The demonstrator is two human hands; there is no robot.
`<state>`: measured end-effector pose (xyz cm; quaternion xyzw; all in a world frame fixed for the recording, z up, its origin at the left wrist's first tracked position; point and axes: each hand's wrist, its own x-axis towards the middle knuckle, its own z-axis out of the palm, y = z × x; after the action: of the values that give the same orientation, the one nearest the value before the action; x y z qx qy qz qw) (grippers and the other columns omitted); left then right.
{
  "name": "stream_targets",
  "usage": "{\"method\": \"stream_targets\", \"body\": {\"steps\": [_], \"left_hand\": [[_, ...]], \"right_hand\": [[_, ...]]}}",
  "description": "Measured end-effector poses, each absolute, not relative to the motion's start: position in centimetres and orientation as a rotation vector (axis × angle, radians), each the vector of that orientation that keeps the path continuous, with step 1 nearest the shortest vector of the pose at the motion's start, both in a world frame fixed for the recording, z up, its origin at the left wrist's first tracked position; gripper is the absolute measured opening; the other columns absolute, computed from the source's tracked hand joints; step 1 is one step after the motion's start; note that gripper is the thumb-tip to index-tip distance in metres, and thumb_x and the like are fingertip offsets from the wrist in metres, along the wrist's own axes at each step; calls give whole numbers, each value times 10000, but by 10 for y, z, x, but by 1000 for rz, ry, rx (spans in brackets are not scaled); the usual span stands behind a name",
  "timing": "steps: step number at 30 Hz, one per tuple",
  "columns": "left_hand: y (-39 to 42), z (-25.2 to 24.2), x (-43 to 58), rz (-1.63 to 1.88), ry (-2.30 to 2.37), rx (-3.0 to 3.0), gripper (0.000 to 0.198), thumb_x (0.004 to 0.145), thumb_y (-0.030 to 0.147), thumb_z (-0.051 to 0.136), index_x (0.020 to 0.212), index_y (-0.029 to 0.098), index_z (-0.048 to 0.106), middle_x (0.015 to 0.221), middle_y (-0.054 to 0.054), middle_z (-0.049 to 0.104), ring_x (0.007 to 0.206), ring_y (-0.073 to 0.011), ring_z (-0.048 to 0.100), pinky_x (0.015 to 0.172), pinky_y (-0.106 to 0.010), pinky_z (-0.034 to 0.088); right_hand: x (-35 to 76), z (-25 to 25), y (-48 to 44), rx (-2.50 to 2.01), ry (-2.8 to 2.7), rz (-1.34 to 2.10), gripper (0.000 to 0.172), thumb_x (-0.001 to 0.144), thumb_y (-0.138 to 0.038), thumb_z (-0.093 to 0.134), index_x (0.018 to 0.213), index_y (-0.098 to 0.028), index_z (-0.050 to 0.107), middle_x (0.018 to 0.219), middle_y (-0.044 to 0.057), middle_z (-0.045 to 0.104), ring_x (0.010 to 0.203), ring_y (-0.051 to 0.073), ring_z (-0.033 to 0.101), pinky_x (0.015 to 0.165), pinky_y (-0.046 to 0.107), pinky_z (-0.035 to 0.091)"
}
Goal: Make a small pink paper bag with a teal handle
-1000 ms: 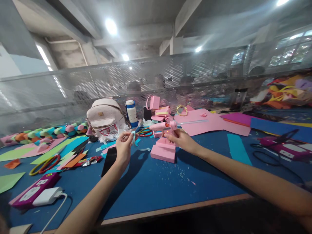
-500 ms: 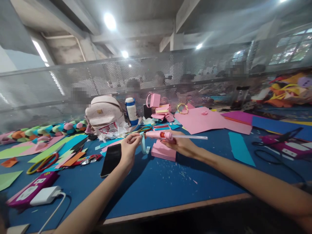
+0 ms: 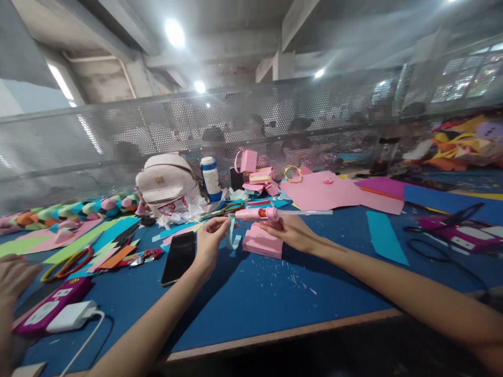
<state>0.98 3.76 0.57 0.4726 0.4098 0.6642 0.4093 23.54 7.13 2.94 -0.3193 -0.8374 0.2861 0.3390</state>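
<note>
In my right hand [image 3: 293, 230] is a pink glue gun [image 3: 257, 213], held level with its nozzle toward the left and a clear glue stick [image 3: 310, 212] jutting from its back. The fingers of my left hand [image 3: 212, 233] pinch a narrow light-blue paper strip [image 3: 231, 238], whose lower end curls downward. The gun's tip is close to the pinched strip; whether they touch I cannot tell. Beneath the gun a pink paper box [image 3: 262, 242] rests on the blue table. A black phone [image 3: 178, 259] lies beside my left wrist.
A purple power strip [image 3: 53, 309] with a white charger [image 3: 73, 317] lies front left, near scissors [image 3: 66, 264] and another person's hand [image 3: 15, 275]. Behind stand a backpack [image 3: 167, 180] and a bottle [image 3: 211, 179]. Pink paper sheets [image 3: 338, 193] spread back right; another power strip [image 3: 463, 233] lies right.
Another person's hand has come in at the left edge, by the power strip. My own hands keep nearly the same pose, with the glue gun and strip still held.
</note>
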Motion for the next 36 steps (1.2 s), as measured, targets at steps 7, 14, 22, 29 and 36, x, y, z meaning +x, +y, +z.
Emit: {"method": "stream_targets", "body": {"steps": [7,14,22,29,36], "left_hand": [[38,4,9,1644,1066,1226,271,710,400,772,817,158,715,763,-66,746,735,-166,678,640,-228,443],[38,4,9,1636,1067,1229,288,698,418,778,785,157,692,766,-67,749,733,-166,680,608,-217,426],[38,4,9,1645,1058,1241,267,714,401,770,783,157,687,765,-71,750,705,-164,676,594,-224,423],[38,4,9,1645,1068,1238,268,718,400,766,797,156,689,760,-72,750,717,-172,685,601,-228,427],[37,5,9,1669,1073,1239,249,729,386,761,788,155,689,762,-73,750,731,-167,683,606,-223,423]], "right_hand": [[235,24,75,-792,-2173,832,569,838,-663,509,1108,-191,677,1123,84,691,1102,273,614,994,409,497],[234,28,70,-805,-2180,790,610,839,-665,487,1163,-174,649,1153,93,683,1089,280,618,968,421,509],[236,33,67,-889,-2234,496,482,878,-614,480,977,-190,687,821,63,672,792,224,609,713,344,512],[237,40,65,-974,-2280,327,489,893,-609,450,798,-175,654,656,21,547,606,161,491,588,290,395],[238,39,66,-943,-2250,418,436,896,-569,455,900,-184,661,721,31,597,650,177,522,589,292,407]]}}
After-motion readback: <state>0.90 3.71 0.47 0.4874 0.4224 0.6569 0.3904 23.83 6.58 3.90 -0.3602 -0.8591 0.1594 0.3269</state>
